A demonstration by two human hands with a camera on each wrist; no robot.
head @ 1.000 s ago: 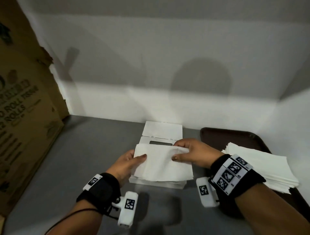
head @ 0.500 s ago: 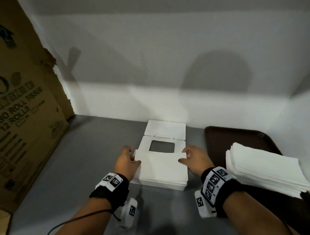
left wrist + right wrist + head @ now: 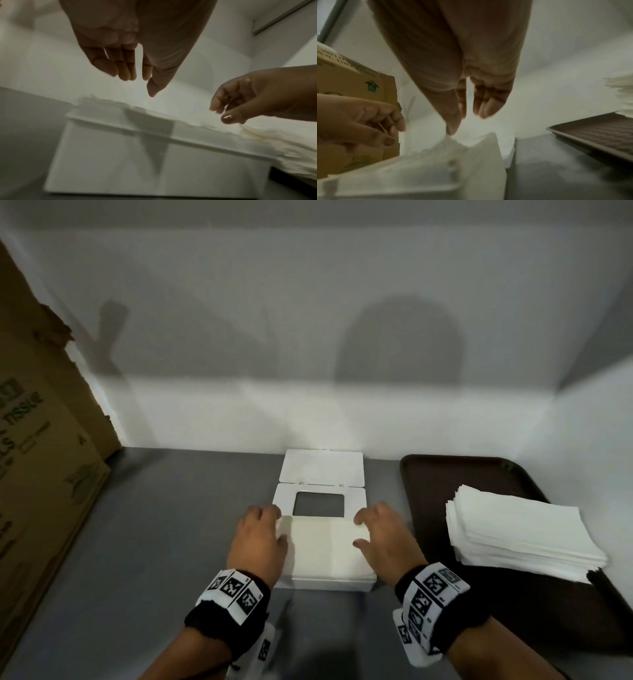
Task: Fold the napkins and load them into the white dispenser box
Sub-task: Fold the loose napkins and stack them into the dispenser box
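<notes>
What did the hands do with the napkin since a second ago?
A second ago both hands pinched the folded napkin above the white dispenser box. They lowered it into the box, then let go: now the left hand and right hand hover over its ends, fingers loose. The napkin stack, brown tray and open lid stayed put.

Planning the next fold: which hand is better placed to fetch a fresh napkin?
Probably the right hand: it is free, and the napkin stack on the brown tray lies on its side.
</notes>
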